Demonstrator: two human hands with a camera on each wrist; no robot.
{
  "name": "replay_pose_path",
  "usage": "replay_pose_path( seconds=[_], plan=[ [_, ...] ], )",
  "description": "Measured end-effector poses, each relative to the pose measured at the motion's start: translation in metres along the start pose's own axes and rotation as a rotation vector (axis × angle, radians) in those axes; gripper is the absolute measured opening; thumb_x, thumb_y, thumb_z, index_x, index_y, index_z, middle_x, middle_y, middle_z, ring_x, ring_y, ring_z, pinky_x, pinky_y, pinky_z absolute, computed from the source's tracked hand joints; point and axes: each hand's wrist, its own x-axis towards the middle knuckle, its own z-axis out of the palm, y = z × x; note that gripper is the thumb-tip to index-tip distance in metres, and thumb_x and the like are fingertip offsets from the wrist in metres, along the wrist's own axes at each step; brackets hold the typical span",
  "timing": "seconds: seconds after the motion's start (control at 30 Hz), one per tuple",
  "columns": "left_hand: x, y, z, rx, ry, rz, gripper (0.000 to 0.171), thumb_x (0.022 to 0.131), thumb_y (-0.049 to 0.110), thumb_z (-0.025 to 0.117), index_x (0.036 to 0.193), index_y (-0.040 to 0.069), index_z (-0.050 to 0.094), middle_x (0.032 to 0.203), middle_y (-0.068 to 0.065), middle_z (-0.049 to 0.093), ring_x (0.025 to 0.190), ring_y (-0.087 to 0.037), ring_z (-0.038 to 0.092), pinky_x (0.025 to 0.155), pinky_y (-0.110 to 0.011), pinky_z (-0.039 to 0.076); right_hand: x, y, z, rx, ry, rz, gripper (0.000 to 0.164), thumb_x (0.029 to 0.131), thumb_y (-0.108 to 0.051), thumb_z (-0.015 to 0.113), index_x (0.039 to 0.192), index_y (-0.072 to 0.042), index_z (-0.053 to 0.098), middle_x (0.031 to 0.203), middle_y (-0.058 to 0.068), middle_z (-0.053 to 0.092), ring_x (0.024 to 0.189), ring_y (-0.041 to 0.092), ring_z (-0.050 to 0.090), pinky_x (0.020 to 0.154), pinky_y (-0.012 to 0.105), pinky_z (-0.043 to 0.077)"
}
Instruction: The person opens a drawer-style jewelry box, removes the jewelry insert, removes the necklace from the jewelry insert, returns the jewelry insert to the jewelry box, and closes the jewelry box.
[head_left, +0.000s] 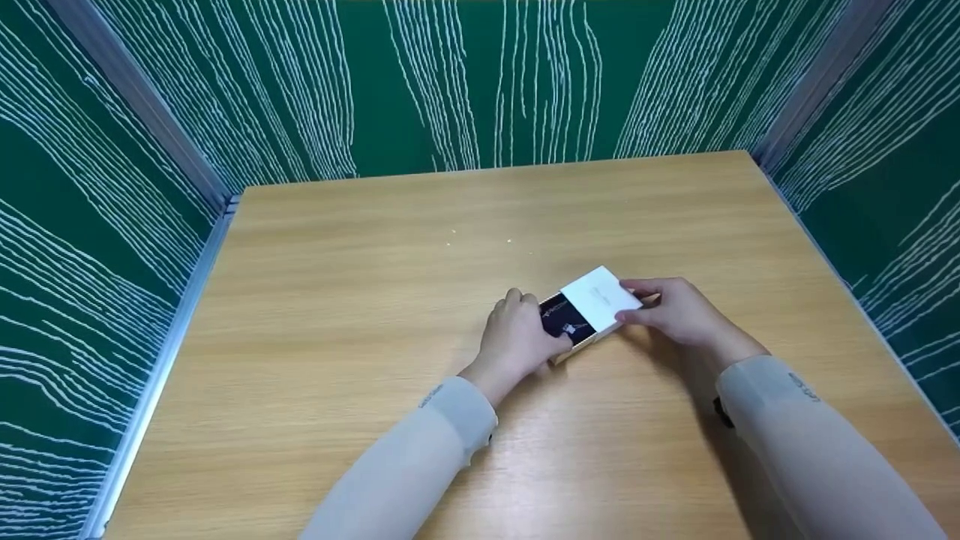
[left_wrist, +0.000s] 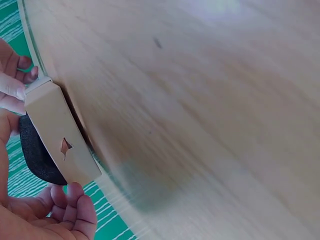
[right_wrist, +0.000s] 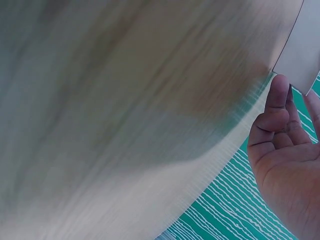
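Note:
A small jewelry box point(head_left: 600, 294) lies on the table right of centre, its white sleeve over one half. The other half bares a black insert point(head_left: 564, 319) with a small silver piece on it. My left hand point(head_left: 517, 337) grips the bared end, thumb over the near side and fingers around the far side. At the opposite end, my right hand point(head_left: 671, 311) pinches the white sleeve between thumb and fingers. The left wrist view shows a beige box side point(left_wrist: 60, 132) with a small torn hole, and the black insert bulging above its edge.
Several tiny light specks point(head_left: 452, 232) lie on the wooden table point(head_left: 360, 300) beyond the box. Green walls with white wavy lines point(head_left: 547, 82) enclose the table's back and sides, joined by grey metal posts point(head_left: 150, 97).

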Motion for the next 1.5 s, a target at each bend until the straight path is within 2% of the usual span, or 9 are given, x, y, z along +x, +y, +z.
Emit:
replay_pose_path(
  seconds=[0.23, 0.53, 0.9, 1.07, 1.3, 1.43, 1.5],
  plan=[
    [-0.002, 0.0, -0.004, 0.025, 0.005, 0.019, 0.073, 0.09, 0.056, 0.087, 0.135, 0.001, 0.07, 0.128, -0.007, 0.064, 0.111, -0.023, 0.062, 0.111, -0.037, 0.056, 0.0, 0.0, -0.001, 0.012, -0.012, 0.027, 0.076, 0.101, -0.035, 0.087, 0.167, -0.012, 0.056, 0.167, 0.025, 0.057, 0.14, 0.041, 0.055, 0.121, 0.055, 0.04],
    [-0.006, -0.005, -0.005, 0.078, 0.022, 0.047, 0.076, 0.09, 0.058, 0.087, 0.136, 0.0, 0.07, 0.13, -0.009, 0.066, 0.113, -0.026, 0.065, 0.111, -0.038, 0.057, -0.001, -0.001, -0.001, -0.001, 0.004, 0.007, 0.076, 0.1, -0.037, 0.087, 0.166, -0.011, 0.058, 0.162, 0.025, 0.061, 0.13, 0.036, 0.058, 0.107, 0.041, 0.042],
    [-0.01, -0.011, -0.002, 0.022, -0.017, -0.001, 0.082, 0.092, 0.063, 0.086, 0.142, 0.0, 0.068, 0.133, -0.011, 0.066, 0.117, -0.027, 0.064, 0.113, -0.041, 0.056, -0.001, -0.001, -0.001, 0.008, -0.022, 0.057, 0.079, 0.1, -0.043, 0.087, 0.168, -0.017, 0.056, 0.168, 0.022, 0.056, 0.136, 0.037, 0.052, 0.114, 0.05, 0.039],
    [-0.012, -0.013, -0.002, -0.022, -0.019, -0.004, 0.09, 0.087, 0.066, 0.092, 0.145, 0.0, 0.069, 0.133, -0.01, 0.064, 0.116, -0.026, 0.064, 0.112, -0.041, 0.056, 0.0, -0.002, -0.002, 0.021, -0.026, 0.069, 0.08, 0.1, -0.044, 0.087, 0.168, -0.018, 0.056, 0.169, 0.02, 0.055, 0.139, 0.038, 0.05, 0.118, 0.052, 0.036],
    [-0.014, -0.015, -0.004, -0.061, 0.0, 0.001, 0.085, 0.082, 0.06, 0.098, 0.137, 0.0, 0.074, 0.13, -0.01, 0.066, 0.113, -0.027, 0.066, 0.109, -0.042, 0.057, 0.0, -0.002, -0.001, 0.033, -0.027, 0.083, 0.079, 0.099, -0.043, 0.088, 0.168, -0.02, 0.056, 0.169, 0.018, 0.056, 0.137, 0.036, 0.05, 0.113, 0.047, 0.036],
    [-0.017, -0.017, -0.006, -0.043, -0.002, 0.021, 0.08, 0.084, 0.06, 0.096, 0.137, 0.004, 0.075, 0.129, -0.009, 0.067, 0.113, -0.027, 0.065, 0.108, -0.041, 0.057, -0.001, -0.003, -0.001, 0.014, -0.004, 0.038, 0.076, 0.1, -0.037, 0.087, 0.166, -0.013, 0.058, 0.163, 0.023, 0.06, 0.132, 0.035, 0.056, 0.106, 0.039, 0.041],
    [-0.018, -0.018, -0.007, -0.037, -0.009, 0.026, 0.083, 0.086, 0.061, 0.095, 0.143, 0.004, 0.073, 0.131, -0.01, 0.066, 0.114, -0.027, 0.064, 0.109, -0.041, 0.056, -0.002, -0.003, -0.001, 0.008, 0.004, 0.023, 0.075, 0.1, -0.035, 0.087, 0.165, -0.01, 0.059, 0.161, 0.025, 0.061, 0.13, 0.035, 0.058, 0.103, 0.036, 0.042]
  ],
)
